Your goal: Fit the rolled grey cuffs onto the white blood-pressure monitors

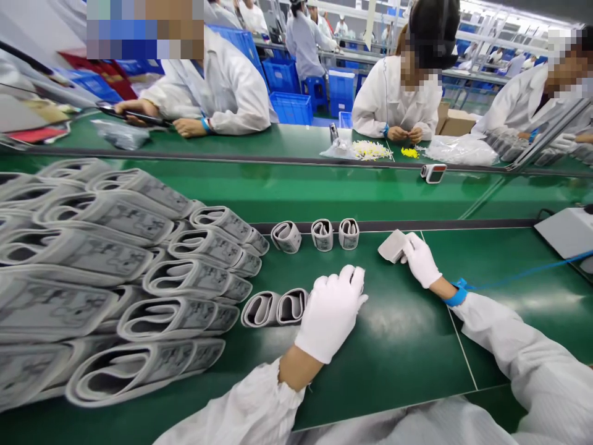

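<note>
Cuffs [92, 259], grey and printed, lie stacked in rows at left. Two looped cuffs [275, 308] sit just beside the gloved left hand [330, 312], palm down on the green table [407, 346]; whether its grip is closed cannot be told. Three rolled cuffs [322, 235] stand in a far row. Right hand [420, 259], with blue wrist strap [456, 295], clamps a pale pad [393, 246] by its edge, just right of the rolls.

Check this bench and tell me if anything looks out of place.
A small white-and-red device lies alone on the far green bench, apart from the rolled grey cuffs piled by the left hand. It looks stray; what it is can't be told.
</note>
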`<state>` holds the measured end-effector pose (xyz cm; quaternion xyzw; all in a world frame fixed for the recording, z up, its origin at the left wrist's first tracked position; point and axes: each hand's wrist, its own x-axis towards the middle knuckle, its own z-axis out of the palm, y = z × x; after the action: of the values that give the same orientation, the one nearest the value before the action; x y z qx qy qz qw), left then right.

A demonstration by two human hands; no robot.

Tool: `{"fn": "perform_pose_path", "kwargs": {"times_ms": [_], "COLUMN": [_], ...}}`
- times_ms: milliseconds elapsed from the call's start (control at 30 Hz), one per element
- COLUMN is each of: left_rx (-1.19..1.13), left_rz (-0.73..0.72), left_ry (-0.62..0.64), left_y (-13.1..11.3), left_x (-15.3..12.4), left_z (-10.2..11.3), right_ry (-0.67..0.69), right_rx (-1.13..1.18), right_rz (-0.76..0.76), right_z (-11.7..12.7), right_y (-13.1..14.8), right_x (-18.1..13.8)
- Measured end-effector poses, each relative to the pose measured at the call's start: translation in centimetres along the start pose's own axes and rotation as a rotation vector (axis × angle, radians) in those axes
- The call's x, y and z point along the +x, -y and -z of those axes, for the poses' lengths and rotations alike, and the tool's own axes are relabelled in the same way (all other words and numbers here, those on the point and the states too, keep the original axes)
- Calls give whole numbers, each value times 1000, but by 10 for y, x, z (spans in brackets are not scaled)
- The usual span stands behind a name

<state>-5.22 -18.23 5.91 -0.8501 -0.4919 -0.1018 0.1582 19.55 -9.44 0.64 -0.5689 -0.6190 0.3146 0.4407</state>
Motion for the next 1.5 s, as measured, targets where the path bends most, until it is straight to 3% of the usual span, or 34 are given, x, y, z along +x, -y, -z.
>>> {"fn": "perform_pose_path", "kwargs": {"times_ms": [133, 267, 400, 633, 700, 867, 933, 1000, 1067, 1167, 1233, 1333, 1500], "left_rx": [-90, -150, -114, -146, -183, -334, -363, -380, -381, -351, -301, -270, -477], "left_rz": [-23, -66, -103, -65, -66, -85, -80, -28, 63, 113, 51, -2, -6], "left_ry": [-23, -26, -44, -82, -175, -583, -622, -513, -274, 152, 313, 313, 129], "left_y": [3, 4, 4, -1, -4, -5, 5, 20, 34, 40, 34, 23, 22], "left_x": [1, 2, 1, 0, 2, 4, 3, 1, 0, 1, 1, -1, -5], "left_z": [-2, -1, -2, -5, -9, -10, -2, 8, 16, 19, 15, 9, 2], "right_ry": [-216, -125, -34, 168, 183, 139, 78, -5, -18, 224, 391, 440, 377], "right_rx": [-488, -894, -1023, -1077, -1075, -1069, -1043, -931, -730, -456, -333, -172, 152], "right_rz": [315, 356, 405, 456, 450, 469, 505, 563, 632, 643, 531, 327, 62], "right_z": [-5, -26, -34, -21, -25, -21, -10, 1, 4, -13, -30, -47, -45], "right_y": [5, 13, 28, 62, 63, 64, 72, 82, 88, 82, 71, 56, 52], "right_x": [19, 37, 43, 27, 24, 30, 30, 21, 3, -35, -56, -71, -72]}}
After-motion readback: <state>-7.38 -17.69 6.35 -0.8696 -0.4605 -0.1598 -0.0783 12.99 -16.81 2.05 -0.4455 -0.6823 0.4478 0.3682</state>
